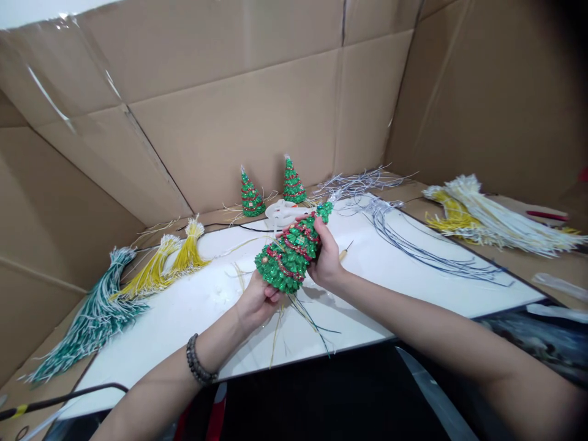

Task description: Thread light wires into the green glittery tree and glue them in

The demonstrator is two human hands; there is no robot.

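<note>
A green miniature Christmas tree (294,256) with red glittery garlands is tilted in my two hands above the white board (193,324). My left hand (261,299) grips it from below at the wide base. Around its upper right side my right hand (327,254) is closed, thumb near the pale tip. Several thin green and yellowish wires (305,312) trail out beneath the base. Just behind the tree lies a white glue gun (287,213), partly covered by it. An awl (344,252) with a wooden handle rests right of my right hand.
Two similar small trees, a left one (250,195) and a right one (293,180), stand at the back. Green wire bundles (101,312) and yellow ones (184,254) lie left. White wire bundles (496,217) lie right, loose dark wires (413,242) nearer. Cardboard walls (257,116) enclose the table.
</note>
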